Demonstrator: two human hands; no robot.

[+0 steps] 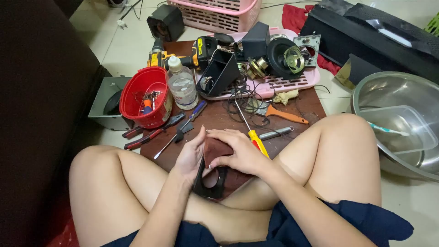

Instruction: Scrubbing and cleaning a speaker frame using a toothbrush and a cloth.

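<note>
A person sitting cross-legged on the floor holds a dark speaker housing [214,176] with a round opening in the lap, at the near edge of a low wooden bench [306,103]. The left hand [190,158] cups its left side, fingers clamped along the edge; the right hand [240,153] lies over the top, fingers curled onto it. Just beyond the hands lie a yellow-handled screwdriver [252,135], pliers with red grips [146,137] and an orange scraper [283,114]. Farther back stand a red bowl [146,96] of small parts and a clear plastic bottle [182,84], then a yellow cordless drill [183,57] and a pink tray [279,82] carrying loose speaker cones. A steel basin [398,119] sits to the right.
</note>
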